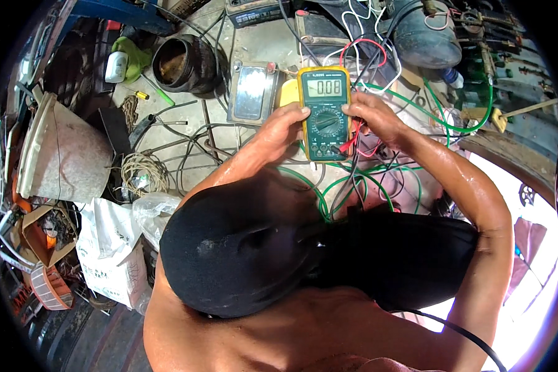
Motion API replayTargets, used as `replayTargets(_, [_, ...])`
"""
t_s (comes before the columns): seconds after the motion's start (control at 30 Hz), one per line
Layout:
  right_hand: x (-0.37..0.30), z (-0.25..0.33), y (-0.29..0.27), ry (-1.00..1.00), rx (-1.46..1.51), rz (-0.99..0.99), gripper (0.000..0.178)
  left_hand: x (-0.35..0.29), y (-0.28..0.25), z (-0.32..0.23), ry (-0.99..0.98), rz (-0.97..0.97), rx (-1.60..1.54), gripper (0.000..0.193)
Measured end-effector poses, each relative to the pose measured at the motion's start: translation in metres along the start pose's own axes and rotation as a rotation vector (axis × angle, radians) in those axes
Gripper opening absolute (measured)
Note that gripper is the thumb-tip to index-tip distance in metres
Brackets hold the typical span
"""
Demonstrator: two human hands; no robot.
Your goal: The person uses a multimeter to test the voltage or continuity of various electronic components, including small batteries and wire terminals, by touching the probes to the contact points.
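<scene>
Both hands hold a yellow-edged green multimeter (326,133) upright in front of me, its display lit with a reading and its round dial in the middle. My left hand (283,129) grips the left edge, the thumb lying on the front. On the opposite edge my right hand (378,118) is closed in the same way, thumb near the dial. A red and black probe plug (346,147) sits at the lower right of the meter. Fingers behind the meter are hidden. Left of the meter stands a battery-like box (252,93) with a shiny top.
Tangled cables (192,137) and green hoses (369,180) cover the floor. A dark pot (183,63), a white bucket (74,152), coiled rope (144,173) and a white sack (111,248) stand left. At the upper right are a grey tank (425,37) and metal racks (521,80).
</scene>
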State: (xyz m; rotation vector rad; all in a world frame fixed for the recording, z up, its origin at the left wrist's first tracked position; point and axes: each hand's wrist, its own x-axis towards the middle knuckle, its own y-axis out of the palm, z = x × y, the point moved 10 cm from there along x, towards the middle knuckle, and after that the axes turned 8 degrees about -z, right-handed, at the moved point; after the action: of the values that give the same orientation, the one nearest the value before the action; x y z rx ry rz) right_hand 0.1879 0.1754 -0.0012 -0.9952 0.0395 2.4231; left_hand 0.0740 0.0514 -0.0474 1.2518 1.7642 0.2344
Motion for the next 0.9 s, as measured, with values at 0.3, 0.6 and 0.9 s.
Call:
replayTargets(0.3, [0.0,-0.001,0.001,-0.081,-0.07,-0.039,0.046,0.0,-0.014,0.01,-0.088,-0.213,0.058,0.024])
replayTargets(0.6, [0.0,-0.015,0.013,-0.053,-0.06,0.021,0.048,0.01,-0.039,0.009,0.066,-0.37,0.297,0.029])
replayTargets(0.9, [0.008,-0.017,0.002,-0.089,-0.107,-0.02,0.045,0.004,-0.024,0.005,0.057,-0.262,0.262,0.029])
